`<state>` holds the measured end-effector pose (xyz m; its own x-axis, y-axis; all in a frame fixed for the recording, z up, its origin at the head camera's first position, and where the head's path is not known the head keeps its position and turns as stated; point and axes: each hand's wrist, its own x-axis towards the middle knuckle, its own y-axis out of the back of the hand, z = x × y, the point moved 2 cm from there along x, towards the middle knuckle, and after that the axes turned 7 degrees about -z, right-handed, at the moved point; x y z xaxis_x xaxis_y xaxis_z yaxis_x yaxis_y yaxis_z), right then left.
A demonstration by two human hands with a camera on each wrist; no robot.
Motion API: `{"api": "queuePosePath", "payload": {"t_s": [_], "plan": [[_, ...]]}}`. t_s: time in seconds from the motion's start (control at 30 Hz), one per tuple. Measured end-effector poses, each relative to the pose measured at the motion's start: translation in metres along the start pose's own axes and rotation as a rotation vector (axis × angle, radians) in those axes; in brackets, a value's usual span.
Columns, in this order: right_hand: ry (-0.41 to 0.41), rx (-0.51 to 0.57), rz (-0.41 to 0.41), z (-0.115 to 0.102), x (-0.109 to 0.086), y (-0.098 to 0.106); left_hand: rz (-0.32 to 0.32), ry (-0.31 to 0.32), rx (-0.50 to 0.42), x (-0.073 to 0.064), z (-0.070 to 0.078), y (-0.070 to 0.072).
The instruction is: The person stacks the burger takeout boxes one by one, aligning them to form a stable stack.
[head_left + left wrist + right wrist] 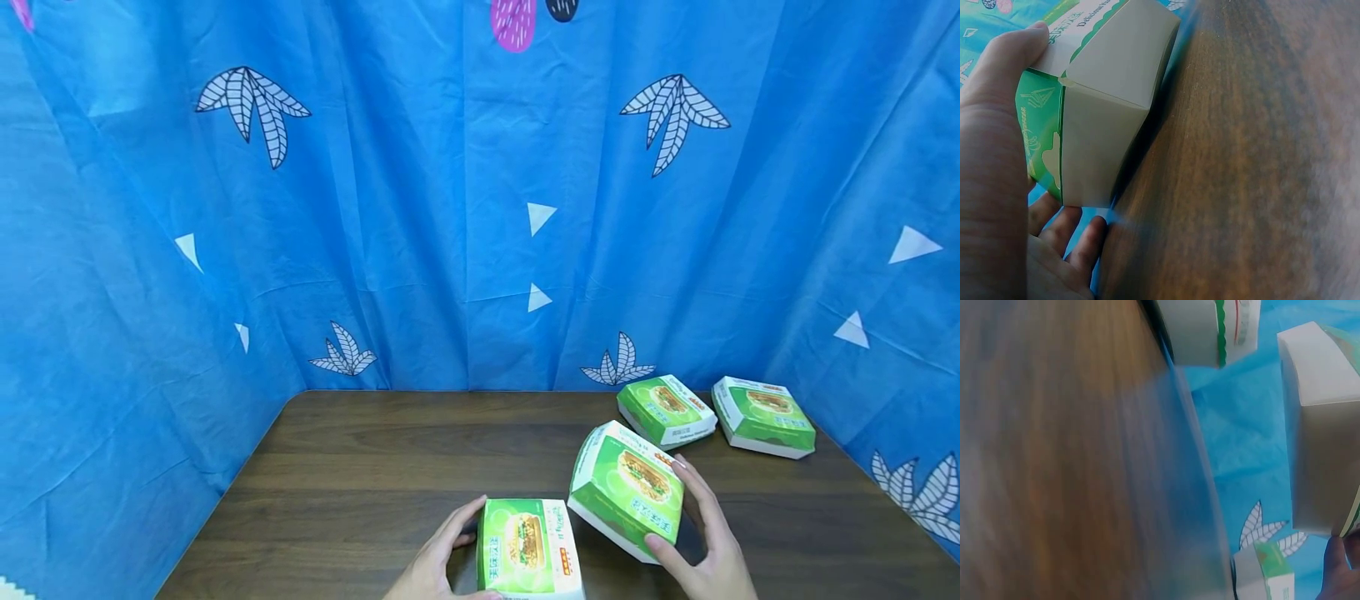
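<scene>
Near the front edge of the head view, my left hand (431, 567) holds a green and white burger box (525, 546) between thumb and fingers. The left wrist view shows that box's plain white side (1104, 137) with the thumb (1013, 53) over its top edge. My right hand (712, 542) grips a second burger box (630, 492) by its right side. This box is tilted, and in the right wrist view its white wall (1325, 462) shows above the table surface. Both boxes have a burger picture on the lid.
Two more burger boxes, one (667, 410) left of the other (765, 417), lie at the back right of the dark wooden table (420, 450). A blue patterned curtain (420, 233) hangs behind the table and along both sides.
</scene>
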<state>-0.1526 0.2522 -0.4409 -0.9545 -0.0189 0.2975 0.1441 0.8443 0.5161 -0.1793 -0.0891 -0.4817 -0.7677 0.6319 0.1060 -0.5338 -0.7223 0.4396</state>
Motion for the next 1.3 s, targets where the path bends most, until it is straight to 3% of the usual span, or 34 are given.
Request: {"api": "queuePosePath", "payload": {"t_s": [0.27,0.53,0.8,1.0,1.17,1.23,1.3], "plan": [[-0.034,0.031,-0.061,-0.014,-0.002,-0.013,0.010,-0.001,0.002,-0.002,0.001,0.000],[-0.010,0.091,-0.103,-0.021,-0.006,-0.024,0.017,0.002,0.014,-0.003,0.001,0.000],[-0.042,0.091,-0.153,-0.028,-0.006,-0.030,0.031,-0.048,0.051,-0.004,0.001,0.000],[-0.003,0.106,-0.184,-0.031,-0.005,-0.034,0.033,-0.044,0.054,-0.004,0.002,0.001],[-0.014,0.131,-0.209,-0.035,-0.004,-0.038,0.037,-0.082,0.063,-0.004,0.002,0.001],[-0.022,0.144,-0.217,-0.035,-0.004,-0.039,0.040,-0.076,0.067,-0.004,0.003,0.000],[-0.032,0.136,-0.228,-0.036,-0.003,-0.039,0.032,-0.012,0.037,-0.005,0.004,0.000]]}}
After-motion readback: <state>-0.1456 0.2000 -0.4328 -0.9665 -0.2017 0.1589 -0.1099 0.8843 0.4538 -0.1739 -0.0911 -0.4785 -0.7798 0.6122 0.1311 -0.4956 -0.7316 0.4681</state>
